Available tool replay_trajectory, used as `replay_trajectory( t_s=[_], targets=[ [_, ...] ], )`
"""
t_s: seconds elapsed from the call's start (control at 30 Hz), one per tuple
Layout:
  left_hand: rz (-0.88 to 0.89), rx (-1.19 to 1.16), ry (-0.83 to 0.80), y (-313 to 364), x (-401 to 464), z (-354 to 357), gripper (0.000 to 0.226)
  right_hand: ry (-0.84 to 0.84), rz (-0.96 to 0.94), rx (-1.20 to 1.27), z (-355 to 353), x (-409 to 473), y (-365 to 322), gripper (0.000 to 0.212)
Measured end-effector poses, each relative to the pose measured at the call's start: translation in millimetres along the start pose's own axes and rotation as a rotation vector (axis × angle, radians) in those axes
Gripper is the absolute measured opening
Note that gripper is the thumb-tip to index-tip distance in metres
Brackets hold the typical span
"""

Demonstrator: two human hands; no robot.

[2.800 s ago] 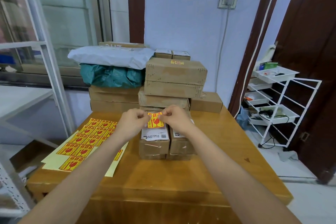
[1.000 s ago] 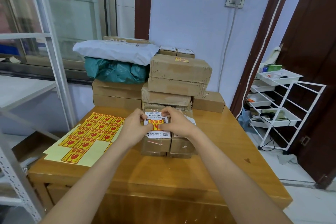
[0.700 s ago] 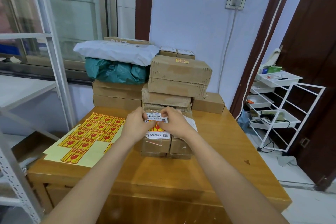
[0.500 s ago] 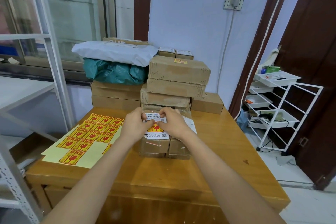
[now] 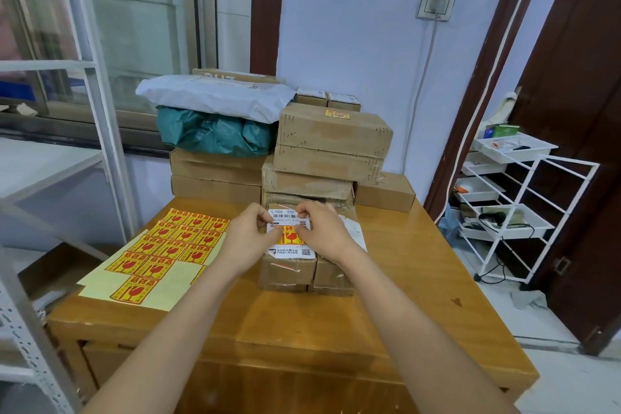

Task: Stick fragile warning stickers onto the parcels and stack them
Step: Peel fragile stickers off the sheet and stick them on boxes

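Note:
A small brown parcel with a white shipping label stands mid-table, and a second small parcel touches its right side. A yellow and red fragile sticker lies flat on the white label. My left hand pinches the sticker's left edge and my right hand its right edge, thumbs pressing down on it. The hands hide both side edges of the sticker. A pale yellow backing sheet with several fragile stickers lies left of the parcels.
Behind the small parcels rises a stack of larger brown boxes, the top one bearing a sticker. To its left are a teal bag and a white bag on boxes. The wooden table drops off at right, where a white wire rack stands.
The sticker was held in the air above the parcel by both hands; it now lies flat on the white label, with my fingers still pressing its edges. The parcels have not moved.

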State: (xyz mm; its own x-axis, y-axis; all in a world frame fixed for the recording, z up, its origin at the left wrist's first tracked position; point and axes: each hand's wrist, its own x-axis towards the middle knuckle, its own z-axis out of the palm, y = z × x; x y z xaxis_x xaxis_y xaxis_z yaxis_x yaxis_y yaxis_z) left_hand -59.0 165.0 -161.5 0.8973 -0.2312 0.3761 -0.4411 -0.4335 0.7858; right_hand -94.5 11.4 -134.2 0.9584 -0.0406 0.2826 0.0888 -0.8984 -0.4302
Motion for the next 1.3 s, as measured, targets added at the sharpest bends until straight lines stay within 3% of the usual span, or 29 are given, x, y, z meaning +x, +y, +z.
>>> replay_trajectory(
  t_s=[0.27,0.47,0.63,0.73,0.87,1.07,1.17,1.3],
  targets=[
    [-0.061,-0.14,-0.148,-4,-11,-6,0.031,-0.269,-0.062,-0.047,-19,-7,2,0.058],
    [-0.171,-0.451,-0.195,-4,-17,-16,0.029,-0.395,-0.024,0.02,-32,-3,1,0.067],
    [-0.172,-0.625,-0.071,-19,-18,-30,0.032,-0.222,-0.09,-0.005,-44,-4,-33,0.051],
    [-0.168,-0.6,0.017,-28,-19,-39,0.029,-0.105,-0.195,0.098,-34,-11,-67,0.033],
    [-0.18,-0.483,0.124,-52,-20,-53,0.022,-0.07,-0.283,0.229,5,-17,-103,0.024],
    [-0.195,-0.094,0.284,-77,-14,-67,0.017,-0.043,-0.139,0.387,85,-19,-115,0.033],
    [-0.167,0.055,0.257,-84,-1,-67,0.016,-0.064,-0.055,0.372,114,-13,-109,0.043],
    [-0.092,0.279,0.081,-97,26,-56,0.026,-0.054,0.065,0.323,137,8,-95,0.05]
  ],
)
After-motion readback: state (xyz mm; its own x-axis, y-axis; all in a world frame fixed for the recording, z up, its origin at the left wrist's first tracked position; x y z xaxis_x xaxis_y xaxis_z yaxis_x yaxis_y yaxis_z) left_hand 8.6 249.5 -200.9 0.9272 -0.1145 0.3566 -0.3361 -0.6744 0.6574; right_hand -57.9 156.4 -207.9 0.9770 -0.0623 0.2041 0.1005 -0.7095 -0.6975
